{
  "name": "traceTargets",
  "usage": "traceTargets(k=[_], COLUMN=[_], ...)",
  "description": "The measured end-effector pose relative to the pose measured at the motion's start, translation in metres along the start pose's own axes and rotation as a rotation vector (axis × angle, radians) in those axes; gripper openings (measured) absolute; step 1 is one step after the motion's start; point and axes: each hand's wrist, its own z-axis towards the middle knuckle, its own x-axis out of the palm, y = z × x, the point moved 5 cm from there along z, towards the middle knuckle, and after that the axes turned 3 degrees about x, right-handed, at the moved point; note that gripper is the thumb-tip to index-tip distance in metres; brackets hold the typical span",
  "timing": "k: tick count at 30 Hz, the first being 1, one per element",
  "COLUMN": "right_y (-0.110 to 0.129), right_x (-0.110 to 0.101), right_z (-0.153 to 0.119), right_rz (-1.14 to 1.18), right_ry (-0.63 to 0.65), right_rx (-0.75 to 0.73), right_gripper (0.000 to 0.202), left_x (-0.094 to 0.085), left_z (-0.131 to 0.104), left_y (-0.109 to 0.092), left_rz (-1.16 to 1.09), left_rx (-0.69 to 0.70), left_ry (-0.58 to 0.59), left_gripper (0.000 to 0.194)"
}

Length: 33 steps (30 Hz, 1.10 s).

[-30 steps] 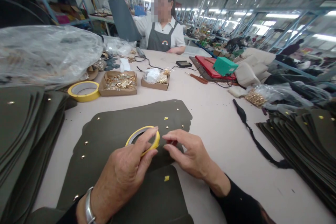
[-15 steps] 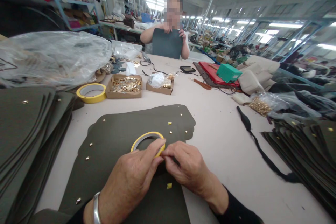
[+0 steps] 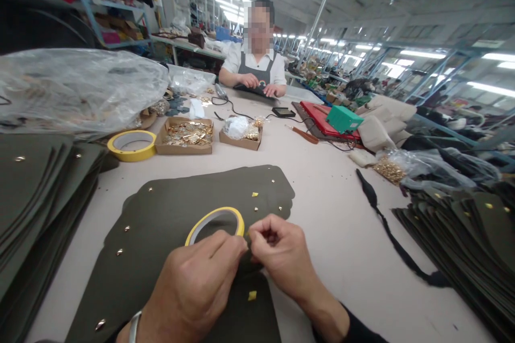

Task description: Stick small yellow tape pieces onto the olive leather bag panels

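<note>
My left hand [image 3: 197,278] is closed on a roll of yellow tape [image 3: 240,221], which tilts up over the work. Beside it, my right hand [image 3: 279,252] is pinched, its fingertips a little apart from the roll. A small bit of yellow seems to show at those fingertips, but I cannot make it out clearly. Beneath both hands lies a dark olive panel [image 3: 169,214] with gold studs along its edges. Two small pieces of yellow tape stick to it, one tape piece [image 3: 255,194] above my hands and another tape piece [image 3: 252,296] below.
A second yellow tape roll [image 3: 147,154] lies beside a carton of gold hardware [image 3: 185,149] and a smaller box [image 3: 241,142]. Olive panels are stacked at left [image 3: 28,198] and right [image 3: 450,241]. A black strap [image 3: 386,214] lies at right. Opposite, a person [image 3: 257,72] handles a dark piece.
My right fingers have drawn slightly away from the tape roll, leaving a small gap. Across the table, the person has lowered the dark piece to the tabletop. The view has shifted slightly.
</note>
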Motion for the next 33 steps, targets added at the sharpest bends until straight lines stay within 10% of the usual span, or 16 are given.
traceTargets(k=[4,14,23,29,33], right_y=[-0.027,-0.024,-0.015,-0.036,-0.028], right_x=[-0.013,-0.007,-0.002,-0.011,-0.016], right_z=[0.027,0.053,0.058,0.053,0.047], right_rz=[0.115,-0.348,-0.613,-0.259,-0.258], right_ry=[0.042,0.086,0.079,0.110,0.102], right_rx=[0.222,0.048,-0.080,0.153,-0.063], right_gripper=[0.017,0.016,0.012,0.028,0.016], left_x=[0.008,0.037,0.037,0.034,0.031], left_z=[-0.002,-0.008,-0.012,-0.014,-0.013], left_y=[0.001,0.009,0.011,0.004,0.000], left_rz=[0.053,0.143,0.111,0.022,-0.019], left_rx=[-0.018,-0.169,-0.220,-0.257,-0.297], left_ry=[0.166,0.652,0.689,0.756,0.825], left_gripper=[0.021,0.034,0.041,0.034,0.024])
